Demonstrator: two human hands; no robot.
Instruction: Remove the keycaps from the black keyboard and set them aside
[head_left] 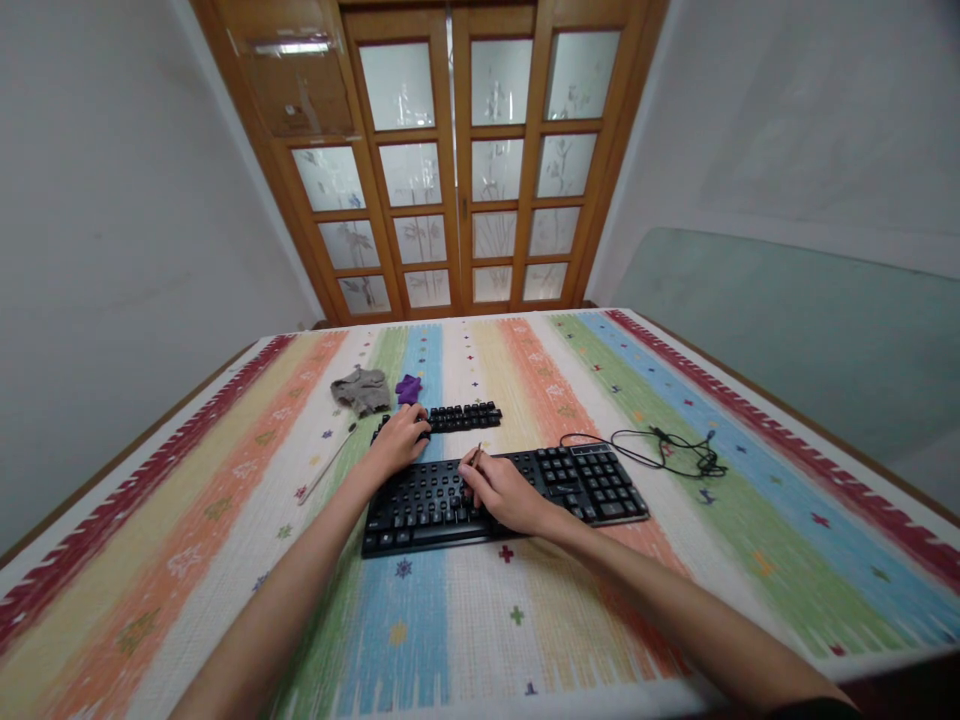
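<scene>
A black keyboard [559,490] lies across the striped cloth, its left part stripped of many keycaps and its right part still capped. Beyond it, loose black keycaps [465,415] stand in rows. My left hand [401,440] reaches over the left end of these rows, fingers bent together among the caps; whatever they pinch is too small to make out. Above the bare part of the keyboard, my right hand [499,490] is closed around a thin brown stick-like tool [477,455], its upper end showing over the fingers. The tool's lower end is hidden.
A grey cloth [361,391] and a small purple cloth [408,388] lie behind the keycaps. To the left rests a thin pale stick with a dark tip [327,465]. The coiled black cable [682,450] spreads to the right. Wooden glazed doors [457,170] stand past the table.
</scene>
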